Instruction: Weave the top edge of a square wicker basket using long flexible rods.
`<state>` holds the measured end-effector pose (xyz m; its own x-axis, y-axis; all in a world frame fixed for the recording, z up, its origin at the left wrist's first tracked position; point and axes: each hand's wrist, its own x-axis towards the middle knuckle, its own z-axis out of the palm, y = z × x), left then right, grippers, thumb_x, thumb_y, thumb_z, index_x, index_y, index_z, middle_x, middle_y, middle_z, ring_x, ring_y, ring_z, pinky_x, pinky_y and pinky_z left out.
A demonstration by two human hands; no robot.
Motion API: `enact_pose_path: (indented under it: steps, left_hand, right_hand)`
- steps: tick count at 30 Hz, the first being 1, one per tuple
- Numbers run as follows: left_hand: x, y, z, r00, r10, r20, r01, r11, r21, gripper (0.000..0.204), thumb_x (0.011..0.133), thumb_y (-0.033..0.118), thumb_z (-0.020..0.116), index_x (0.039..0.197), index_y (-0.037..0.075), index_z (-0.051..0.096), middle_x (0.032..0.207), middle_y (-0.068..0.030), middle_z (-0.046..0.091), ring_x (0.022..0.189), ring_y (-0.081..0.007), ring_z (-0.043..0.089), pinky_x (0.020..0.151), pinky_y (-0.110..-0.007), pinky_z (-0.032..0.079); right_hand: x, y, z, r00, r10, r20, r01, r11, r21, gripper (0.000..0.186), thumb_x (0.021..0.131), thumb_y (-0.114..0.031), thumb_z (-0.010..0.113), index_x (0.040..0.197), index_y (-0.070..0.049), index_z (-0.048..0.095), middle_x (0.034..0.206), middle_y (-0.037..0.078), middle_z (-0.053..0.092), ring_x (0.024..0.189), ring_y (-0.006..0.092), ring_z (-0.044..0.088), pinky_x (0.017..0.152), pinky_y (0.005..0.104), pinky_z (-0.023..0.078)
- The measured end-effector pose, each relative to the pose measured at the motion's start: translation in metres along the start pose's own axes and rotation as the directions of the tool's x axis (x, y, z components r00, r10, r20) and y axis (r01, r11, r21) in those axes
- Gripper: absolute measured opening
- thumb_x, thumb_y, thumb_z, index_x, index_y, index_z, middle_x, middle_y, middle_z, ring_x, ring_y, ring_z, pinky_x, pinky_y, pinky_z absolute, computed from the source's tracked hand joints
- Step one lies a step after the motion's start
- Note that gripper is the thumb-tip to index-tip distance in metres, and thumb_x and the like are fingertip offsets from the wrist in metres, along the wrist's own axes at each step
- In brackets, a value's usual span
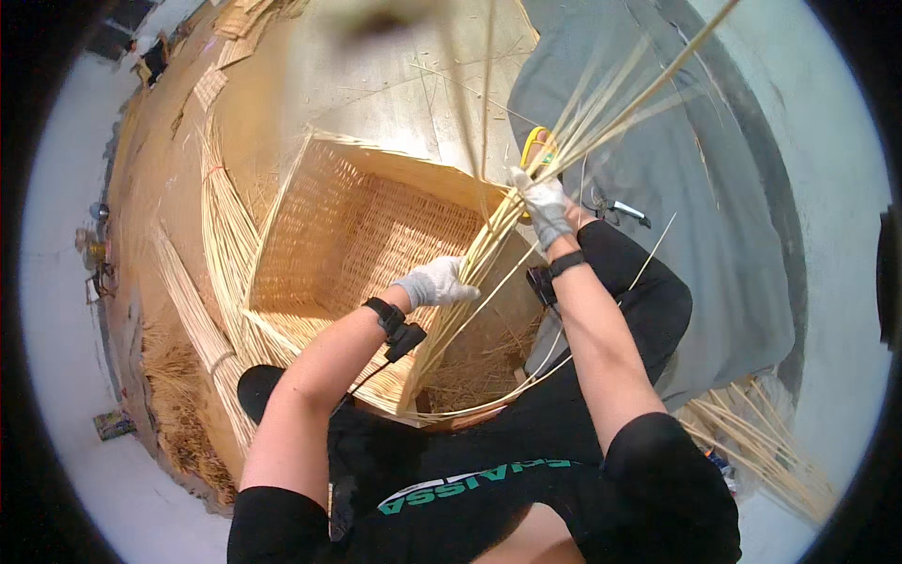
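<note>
A large wicker basket (390, 226), its open side facing me, leans tilted in front of my legs. Loose pale wicker rods (484, 246) run along its right rim and fan out past the upper right corner. My right hand (543, 205), in a whitish work glove, is closed round these rods near that corner; their free ends are blurred. Lower on the same rim is my left hand (437, 282), gloved too, its fingers wrapped over the rods at the basket's edge. Where the fingertips press is partly hidden.
Long bundles of rods (224, 221) lie left of the basket. More loose rods (752, 442) rest at lower right. A grey cloth (695, 244) covers the floor on the right, with a dark-handled metal tool (628, 211) on it. My foot wears a yellow sandal (532, 139).
</note>
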<state>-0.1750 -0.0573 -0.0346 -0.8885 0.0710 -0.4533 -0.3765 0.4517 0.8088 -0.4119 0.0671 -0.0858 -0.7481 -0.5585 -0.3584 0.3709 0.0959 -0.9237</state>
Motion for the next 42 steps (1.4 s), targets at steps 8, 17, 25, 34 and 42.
enact_pose_path:
  steps: [8,17,25,34,42]
  left_hand:
    - [-0.083,0.009,-0.019,0.914,0.041,-0.404,0.144,0.897,0.417,0.069,0.080,0.042,0.076,0.137,0.010,0.053,0.130,-0.0182,0.061,0.122,-0.0336,0.057,0.102,-0.040,0.045]
    - [-0.292,-0.137,0.061,-0.015,-0.819,-0.573,0.142,0.566,-0.812,0.094,0.084,0.053,0.072,0.152,0.005,0.029,0.147,-0.0256,0.041,0.135,-0.0403,0.041,0.112,-0.044,0.035]
    - [-0.346,-0.130,0.003,0.426,-0.689,-0.586,-0.312,0.496,-0.810,0.116,0.077,0.052,0.082,0.156,0.004,0.012,0.130,-0.0160,0.056,0.112,-0.0243,0.058,0.083,-0.038,0.055]
    - [-0.384,-0.117,-0.181,0.327,-0.346,-0.879,0.294,0.922,-0.253,0.105,0.073,-0.006,0.073,0.157,0.007,0.012,0.132,-0.0189,0.054,0.087,-0.0190,0.066,0.071,-0.034,0.059]
    - [-0.414,-0.067,-0.221,0.575,-0.468,-0.671,0.312,0.884,-0.348,0.092,0.082,-0.011,0.054,0.158,0.016,0.010,0.087,-0.0189,0.069,0.059,-0.0212,0.068,0.049,-0.033,0.057]
  right_hand:
    - [-0.040,0.045,0.036,0.936,-0.098,-0.339,0.081,0.995,-0.063,0.040,0.086,-0.030,0.079,0.101,0.003,0.065,0.089,0.004,0.063,0.073,0.0130,0.054,0.065,0.0312,0.049]
    - [-0.040,0.082,0.040,0.997,0.056,-0.052,-0.048,0.987,0.151,0.048,0.102,-0.045,0.051,0.122,-0.003,0.062,0.101,0.005,0.062,0.092,0.0167,0.057,0.082,0.0331,0.048]
    - [-0.035,-0.022,0.097,0.988,-0.038,0.149,0.026,0.996,0.080,0.040,0.095,-0.048,0.057,0.109,-0.011,0.060,0.090,0.006,0.067,0.067,0.0180,0.062,0.057,0.0345,0.052]
    - [0.063,-0.158,0.217,0.999,-0.008,0.048,0.023,0.949,-0.313,0.047,0.090,-0.034,0.041,0.105,0.003,0.064,0.101,0.020,0.069,0.086,0.0330,0.067,0.072,0.0464,0.052]
    - [0.102,-0.177,0.234,0.960,-0.156,0.232,0.270,0.737,-0.619,0.036,0.094,-0.021,0.037,0.106,0.000,0.063,0.101,0.021,0.069,0.087,0.0321,0.067,0.073,0.0417,0.054]
